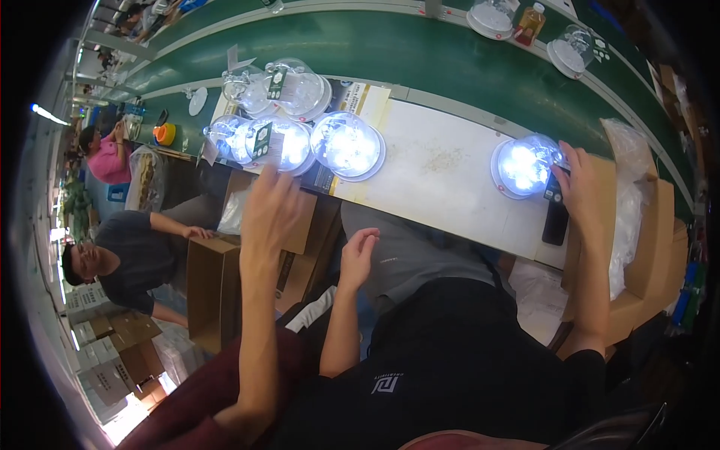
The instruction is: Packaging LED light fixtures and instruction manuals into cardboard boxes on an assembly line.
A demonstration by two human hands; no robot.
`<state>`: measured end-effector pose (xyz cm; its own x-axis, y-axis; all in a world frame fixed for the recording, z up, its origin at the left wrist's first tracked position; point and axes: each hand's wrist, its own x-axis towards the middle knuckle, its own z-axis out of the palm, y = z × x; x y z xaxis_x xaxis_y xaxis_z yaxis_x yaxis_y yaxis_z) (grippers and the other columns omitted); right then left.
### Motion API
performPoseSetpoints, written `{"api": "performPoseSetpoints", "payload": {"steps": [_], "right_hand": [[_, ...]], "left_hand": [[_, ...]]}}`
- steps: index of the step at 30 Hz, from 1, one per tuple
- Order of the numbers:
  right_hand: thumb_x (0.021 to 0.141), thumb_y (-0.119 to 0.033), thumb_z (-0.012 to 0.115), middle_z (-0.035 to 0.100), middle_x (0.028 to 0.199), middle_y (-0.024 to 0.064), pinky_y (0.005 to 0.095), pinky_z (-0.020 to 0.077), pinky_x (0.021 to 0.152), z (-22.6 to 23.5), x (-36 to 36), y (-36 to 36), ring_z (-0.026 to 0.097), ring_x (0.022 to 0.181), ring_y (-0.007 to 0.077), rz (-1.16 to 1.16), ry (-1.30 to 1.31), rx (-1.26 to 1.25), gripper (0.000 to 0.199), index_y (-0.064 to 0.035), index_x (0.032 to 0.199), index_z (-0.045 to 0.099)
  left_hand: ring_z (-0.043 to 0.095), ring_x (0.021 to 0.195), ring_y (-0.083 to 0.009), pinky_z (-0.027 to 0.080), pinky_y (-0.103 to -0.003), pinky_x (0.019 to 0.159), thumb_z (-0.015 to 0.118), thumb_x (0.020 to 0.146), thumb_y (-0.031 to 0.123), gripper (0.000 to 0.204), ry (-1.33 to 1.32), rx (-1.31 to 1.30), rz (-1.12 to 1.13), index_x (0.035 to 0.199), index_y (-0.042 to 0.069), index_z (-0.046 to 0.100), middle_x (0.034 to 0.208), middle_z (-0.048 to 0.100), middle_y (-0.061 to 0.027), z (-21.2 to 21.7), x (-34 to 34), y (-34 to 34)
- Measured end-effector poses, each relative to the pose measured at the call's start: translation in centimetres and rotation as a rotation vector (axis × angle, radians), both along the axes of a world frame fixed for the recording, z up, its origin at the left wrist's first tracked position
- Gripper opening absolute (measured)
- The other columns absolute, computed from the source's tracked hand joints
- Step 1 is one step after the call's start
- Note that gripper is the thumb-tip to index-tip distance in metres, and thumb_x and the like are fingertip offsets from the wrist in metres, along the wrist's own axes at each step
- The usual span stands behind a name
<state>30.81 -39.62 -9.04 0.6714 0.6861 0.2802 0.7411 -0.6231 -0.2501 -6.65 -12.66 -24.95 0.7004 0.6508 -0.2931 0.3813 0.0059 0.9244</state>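
A lit clear-domed lamp [525, 166] with a round white base sits on the pale worktop. My right hand [577, 180] is at its right edge, fingers closed on a dark hang tag [553, 184] beside the dome. A black flat rectangular object [555, 223] lies just below that tag. My left hand [360, 259] is raised over my lap, fingers curled, with nothing visible in it. To the left, a co-worker's hand [274, 199], from a maroon sleeve and blurred, reaches toward a lit domed lamp [279, 142]. Another lit domed lamp [346, 146] stands beside it.
More domed lamps [296, 90] with tags cluster at the worktop's left end. Beyond runs a green conveyor belt [420, 56], carrying domed lamps and a bottle [529, 24]. An open carton [649, 247] with clear plastic stands at right. Another person [139, 255] handles a carton [214, 289] at left.
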Motion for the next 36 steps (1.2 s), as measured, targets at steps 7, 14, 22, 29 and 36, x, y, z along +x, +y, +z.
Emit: {"api": "performPoseSetpoints", "payload": {"steps": [7,14,22,29,36], "right_hand": [[0.087,-0.002,0.071,0.061,0.1,0.0105,0.0297,0.048,0.067,-1.9,-6.0,-2.1,0.059,0.079,0.0192,-0.081,0.186,0.264,0.034,-0.0023,0.119,0.062],[0.088,-0.007,0.072,0.064,0.086,0.0136,0.0343,0.0497,0.064,-9.7,-16.0,-4.8,0.062,0.07,0.0256,0.042,0.667,-0.002,0.02,-0.0023,0.105,0.065],[0.093,-0.016,0.067,0.068,0.088,0.017,0.039,0.0514,0.07,-13.3,-16.7,-8.0,0.065,0.077,0.0309,-0.108,0.875,-0.15,0.018,-0.0003,0.101,0.066],[0.094,-0.016,0.065,0.069,0.094,0.0183,0.0393,0.0517,0.074,-12.1,-16.2,-7.4,0.066,0.083,0.0339,-0.125,0.908,-0.229,0.018,-0.0013,0.104,0.067],[0.094,-0.017,0.064,0.069,0.093,0.0177,0.0405,0.0515,0.076,-12.8,-16.3,-7.4,0.066,0.085,0.0346,-0.028,0.844,-0.244,0.018,-0.0021,0.104,0.068]], "left_hand": [[0.064,0.094,-0.013,0.05,-0.026,0.085,0.055,0.101,0.01,0.023,-0.032,0.007,0.1,0.118,-0.003,0.064,0.105,0.07,-0.0079,1.1,0.3,1.6],[0.066,0.089,-0.0124,0.052,-0.027,0.082,0.057,0.101,0.011,0.021,-0.011,0.055,0.095,0.117,-0.001,0.065,0.099,0.071,-0.0078,0.8,0.6,2.2],[0.07,0.093,-0.0194,0.053,-0.03,0.083,0.057,0.1,0.012,0.02,0.004,0.049,0.098,0.112,-0.002,0.065,0.1,0.071,-0.0131,0.1,0.1,2.8],[0.066,0.091,-0.0139,0.052,-0.027,0.084,0.055,0.101,0.011,0.021,0.007,0.05,0.091,0.115,-0.001,0.064,0.097,0.07,-0.0086,-0.2,0.4,2.5],[0.067,0.089,-0.0164,0.052,-0.029,0.082,0.057,0.1,0.011,0.022,0.015,0.106,0.039,0.115,-0.002,0.064,0.096,0.071,-0.0112,0.0,0.3,1.6]]}}
